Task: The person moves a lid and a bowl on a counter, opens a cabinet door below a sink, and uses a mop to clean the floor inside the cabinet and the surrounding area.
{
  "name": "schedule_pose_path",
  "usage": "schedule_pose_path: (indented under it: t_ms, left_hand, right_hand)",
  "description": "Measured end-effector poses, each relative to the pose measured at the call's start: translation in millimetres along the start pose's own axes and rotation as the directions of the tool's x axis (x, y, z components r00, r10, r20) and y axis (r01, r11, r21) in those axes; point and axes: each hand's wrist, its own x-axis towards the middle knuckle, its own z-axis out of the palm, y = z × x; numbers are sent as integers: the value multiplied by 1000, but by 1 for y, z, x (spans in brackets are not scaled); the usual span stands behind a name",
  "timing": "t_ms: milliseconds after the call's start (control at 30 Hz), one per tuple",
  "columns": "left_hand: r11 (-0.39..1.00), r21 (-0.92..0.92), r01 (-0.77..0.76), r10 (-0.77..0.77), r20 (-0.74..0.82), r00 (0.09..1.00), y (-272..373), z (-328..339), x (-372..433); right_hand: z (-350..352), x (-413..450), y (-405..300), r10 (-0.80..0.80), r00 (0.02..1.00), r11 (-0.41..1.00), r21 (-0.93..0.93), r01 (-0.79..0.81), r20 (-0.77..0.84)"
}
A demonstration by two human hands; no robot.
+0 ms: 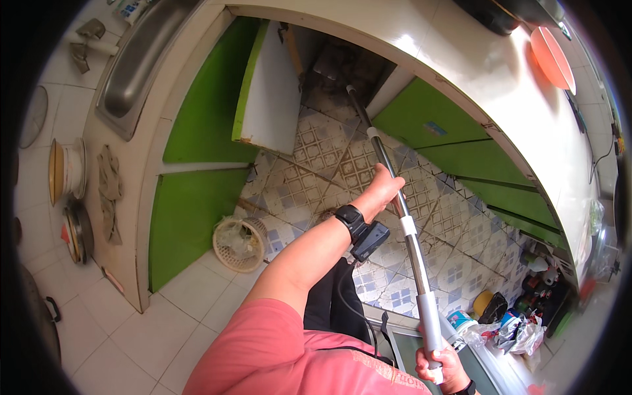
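My left hand (386,186) is closed around the upper middle of a long metal pole (418,261) with white collars. Lower down, my right hand (447,363) grips the grey handle (430,318) near its end. The pole slants away across the patterned tile floor (345,163). Its far end reaches into a dark recess (353,61) under the counter, where shadow hides what is on the tip. Left of that opening, a cabinet door (271,94) with a green edge and pale inner face stands ajar. A black device (370,242) with a cable sits by my left wrist.
Green cabinets (474,153) line the right side under a pale countertop (474,54). A plastic wastebasket (229,261) with a bag inside stands on the left. Several bottles, tubs and plastic bags (523,331) crowd the floor at lower right. A steel sink (143,59) is at upper left.
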Motion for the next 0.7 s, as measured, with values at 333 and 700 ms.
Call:
schedule_pose_path:
  t_ms: [333,700]
  left_hand:
    - [981,178,-72,87,-77,993,-5,12,17]
    - [984,177,28,-24,-20,999,-16,57,7]
  right_hand:
    - [-40,9,-4,31,966,938,326,-116,256]
    - [-69,-10,7,-44,952,930,362,-72,304]
